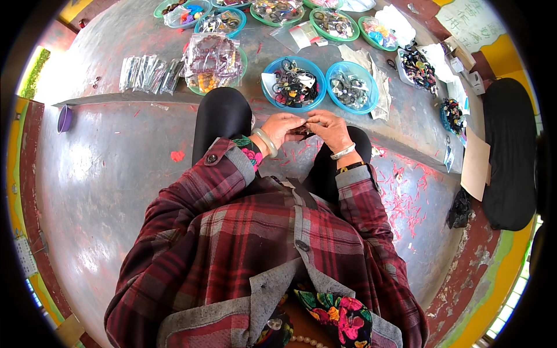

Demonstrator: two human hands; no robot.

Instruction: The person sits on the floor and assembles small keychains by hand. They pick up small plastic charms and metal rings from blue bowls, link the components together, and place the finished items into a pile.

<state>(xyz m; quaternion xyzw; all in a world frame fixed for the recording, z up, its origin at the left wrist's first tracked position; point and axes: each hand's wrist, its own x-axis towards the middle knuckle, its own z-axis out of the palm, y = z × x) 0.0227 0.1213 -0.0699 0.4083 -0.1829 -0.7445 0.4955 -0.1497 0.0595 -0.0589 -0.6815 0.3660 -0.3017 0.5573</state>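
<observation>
Above my knees, both hands meet over a small dark brown item [301, 131], possibly beaded; its kind is too small to tell. My left hand [281, 129] grips it from one side, fingers bent inward. From the other side my right hand [329, 131] pinches at its top, thumb and fingertips close together. Just beyond them stand two blue baskets: one [266, 93] heaped with dark hair ties or cords and small bright pieces, the other [375, 98] with clear packets of small items. Neither hand touches the baskets.
On the raised grey ledge [116, 69] lie a row of clear packets [152, 74] and bagged bead strings [213, 58] on a green basket. More baskets line the back. At right are a white tray [400, 58], cardboard [476, 165] and a long black object [510, 153]. Red scraps [406, 200] litter the floor.
</observation>
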